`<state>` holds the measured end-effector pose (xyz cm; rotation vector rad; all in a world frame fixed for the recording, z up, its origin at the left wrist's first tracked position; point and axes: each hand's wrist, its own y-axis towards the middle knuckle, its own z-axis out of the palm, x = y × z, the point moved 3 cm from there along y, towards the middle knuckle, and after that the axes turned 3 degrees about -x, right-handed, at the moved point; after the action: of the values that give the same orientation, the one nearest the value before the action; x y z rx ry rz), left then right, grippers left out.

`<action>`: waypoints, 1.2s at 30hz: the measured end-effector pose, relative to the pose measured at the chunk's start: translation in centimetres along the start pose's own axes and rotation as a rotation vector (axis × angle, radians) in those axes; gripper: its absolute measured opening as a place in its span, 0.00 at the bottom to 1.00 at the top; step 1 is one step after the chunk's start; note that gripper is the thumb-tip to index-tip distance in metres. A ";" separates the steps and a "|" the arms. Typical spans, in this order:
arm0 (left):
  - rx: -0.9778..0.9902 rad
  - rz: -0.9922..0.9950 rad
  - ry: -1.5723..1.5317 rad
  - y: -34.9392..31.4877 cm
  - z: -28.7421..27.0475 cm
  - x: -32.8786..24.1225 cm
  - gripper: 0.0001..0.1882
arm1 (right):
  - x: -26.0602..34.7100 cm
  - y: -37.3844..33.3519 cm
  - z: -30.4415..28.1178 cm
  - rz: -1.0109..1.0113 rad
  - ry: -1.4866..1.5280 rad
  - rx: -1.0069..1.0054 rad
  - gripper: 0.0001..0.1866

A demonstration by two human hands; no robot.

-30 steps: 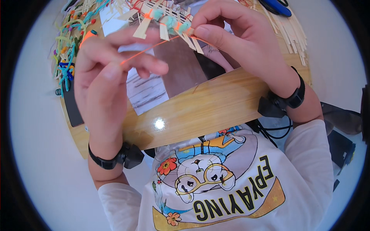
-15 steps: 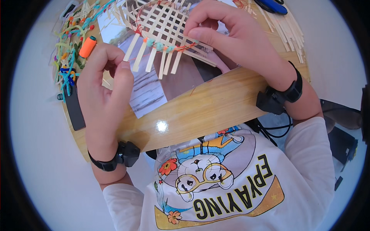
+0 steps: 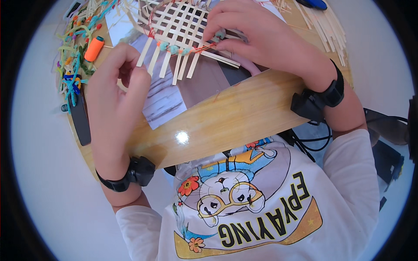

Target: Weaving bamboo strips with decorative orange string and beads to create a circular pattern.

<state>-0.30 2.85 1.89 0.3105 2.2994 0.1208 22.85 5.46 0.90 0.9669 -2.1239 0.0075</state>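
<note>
Pale, our lattice [image 3: 183,26] wore teal tufts [image 3: 173,49]; our right fingers [image 3: 217,21] pinched its rim [image 3: 199,49], left fingers [image 3: 129,55] closed by one strip [image 3: 145,53]; tabletop edge [image 3: 226,143] curved below both.

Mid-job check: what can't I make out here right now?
All in the head view:
Woven mat: far side cut off by the picture's top edge.
Left hand: its own curled fingers hide whether it pinches the nearest pale strip.
Right hand: its fingers cover part of the mat's rim and their exact grip.
Blue object: top edge cuts it off.
</note>
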 end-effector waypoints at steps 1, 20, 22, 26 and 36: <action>0.050 -0.053 0.040 0.1 0.3 0.3 0.05 | -0.2 -0.1 0.0 0.002 -0.041 0.012 0.05; -0.121 -0.083 -0.471 0.5 0.0 1.0 0.06 | -0.1 -0.5 -0.3 -0.192 -0.258 -0.158 0.03; -0.175 0.020 -0.347 0.2 -0.3 0.5 0.09 | 0.1 -0.4 -0.2 -0.175 -0.225 -0.107 0.04; -0.029 0.102 -0.231 -0.1 0.5 0.4 0.11 | -0.2 -0.3 0.4 -0.328 -0.208 -0.078 0.04; -0.068 -0.097 0.345 0.2 0.3 0.2 0.11 | -0.5 -0.3 0.6 -0.247 -0.211 -0.060 0.04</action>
<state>-0.21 3.08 1.59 0.1510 2.6393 0.2179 22.84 5.35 0.08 1.2328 -2.1649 -0.2914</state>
